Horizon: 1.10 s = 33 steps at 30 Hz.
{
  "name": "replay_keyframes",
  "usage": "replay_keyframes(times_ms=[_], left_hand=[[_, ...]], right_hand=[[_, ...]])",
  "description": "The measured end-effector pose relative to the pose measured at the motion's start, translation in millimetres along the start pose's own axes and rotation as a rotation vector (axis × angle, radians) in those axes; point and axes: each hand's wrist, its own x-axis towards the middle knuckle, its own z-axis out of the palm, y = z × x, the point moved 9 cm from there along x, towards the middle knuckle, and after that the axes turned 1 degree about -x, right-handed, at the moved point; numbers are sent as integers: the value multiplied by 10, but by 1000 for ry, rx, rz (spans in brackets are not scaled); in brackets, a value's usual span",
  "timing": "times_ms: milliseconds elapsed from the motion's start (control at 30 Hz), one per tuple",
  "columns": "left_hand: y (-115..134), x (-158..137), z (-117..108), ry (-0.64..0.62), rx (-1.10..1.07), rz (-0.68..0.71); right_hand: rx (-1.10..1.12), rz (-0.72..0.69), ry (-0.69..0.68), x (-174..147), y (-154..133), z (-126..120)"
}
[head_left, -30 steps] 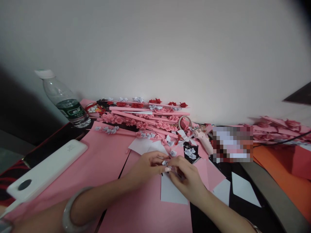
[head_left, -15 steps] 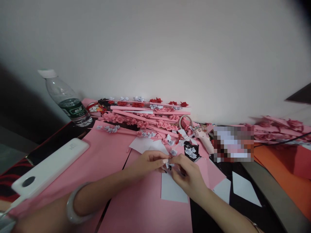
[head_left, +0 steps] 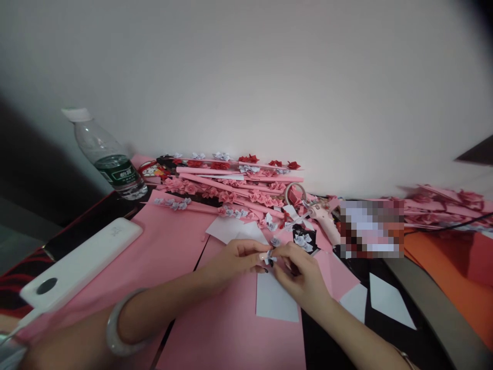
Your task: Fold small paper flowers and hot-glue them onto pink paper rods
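Note:
A small white paper flower (head_left: 270,257) is pinched between my two hands over the table. My left hand (head_left: 241,258) grips it from the left with thumb and fingers closed. From the right, the fingertips of my right hand (head_left: 298,267) close on the same flower. Directly below lies a sheet of white paper (head_left: 276,300), on top of pink paper (head_left: 234,329). Just beyond my fingers sit another white paper flower (head_left: 275,240) and a little group of white flowers (head_left: 303,240) on a black patch.
A tilted water bottle (head_left: 115,159) and a white power bank (head_left: 82,262) stand at left. Paper flower stems (head_left: 231,195) pile along the wall. A tape roll (head_left: 295,192) and a pink glue gun (head_left: 325,223) lie behind my right hand. Orange paper (head_left: 447,277) is at right.
My fingers have shifted slightly around the white paper flower, and its petals show a little more. The rest of the table looks the same.

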Motion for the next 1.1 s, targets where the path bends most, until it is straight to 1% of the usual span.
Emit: replay_keyframes(times_ms=[167,333,433,633,800,967,1100], left_hand=[[27,14,-22,13,85,45],[26,27,-39,20,132,50],[33,29,-72,49,132,49],[46,9,-87,95,126,18],[23,-8,-41,73,110,-9],[-7,-22,-20,51,109,-48],[-15,-13,-1,25,135,-42]], right_hand=[[28,7,-64,-10,12,59],[41,38,-59,-24,15,25],[37,44,-77,-21,4,34],[27,76,-66,-7,40,61],[51,92,-44,-35,78,58],[47,37,-121,-44,24,129],[59,26,-154,-40,-13,150]])
